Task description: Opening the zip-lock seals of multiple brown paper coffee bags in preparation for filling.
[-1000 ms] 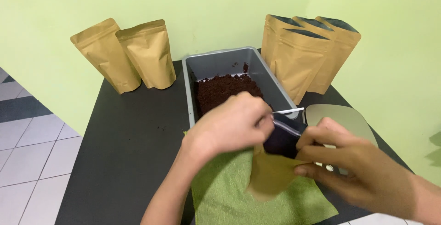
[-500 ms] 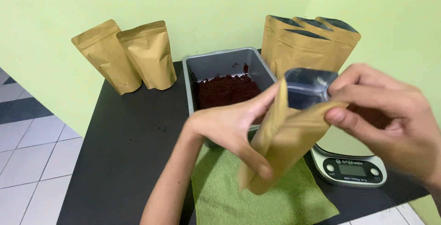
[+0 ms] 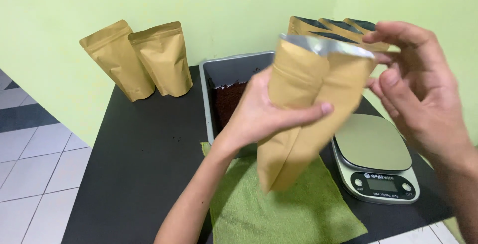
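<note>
Open kraft pouch [image 3: 308, 104] held mid-frame; two sealed pouches [image 3: 137, 60] back left; scale screen [image 3: 381, 184] dark.
</note>
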